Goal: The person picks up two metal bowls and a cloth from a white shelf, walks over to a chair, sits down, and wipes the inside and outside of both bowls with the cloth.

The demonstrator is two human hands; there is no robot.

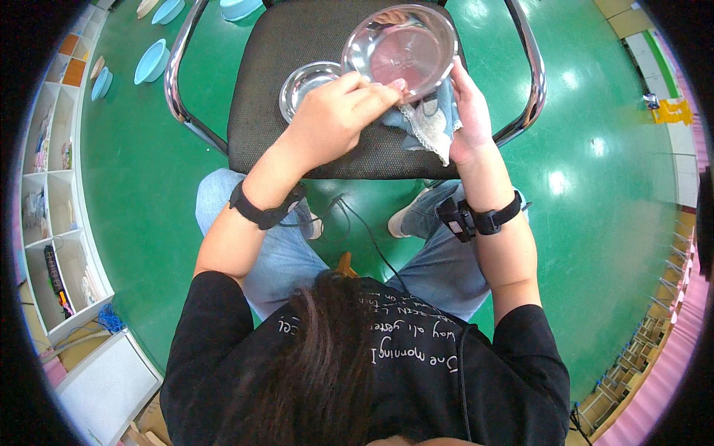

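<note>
A shiny metal bowl (pixel 409 56) is held tilted above the seat of a black mesh chair, its inside facing me. My left hand (pixel 338 115) pinches the near left rim, fingers closed. A blue-grey cloth (pixel 431 123) with a white lacy edge is bunched under the bowl's near right side. My right hand (pixel 470 119) is closed around that cloth against the bowl, some fingers hidden behind the metal. Another metal bowl (pixel 296 95) rests on the chair seat, partly covered by my left hand.
The black chair (pixel 260 134) has curved chrome armrests (pixel 175 82) on both sides. Blue basins (pixel 152 61) lie on the green floor at the far left. White shelving (pixel 63 163) lines the left side. Thin black cables (pixel 364 223) hang between my knees.
</note>
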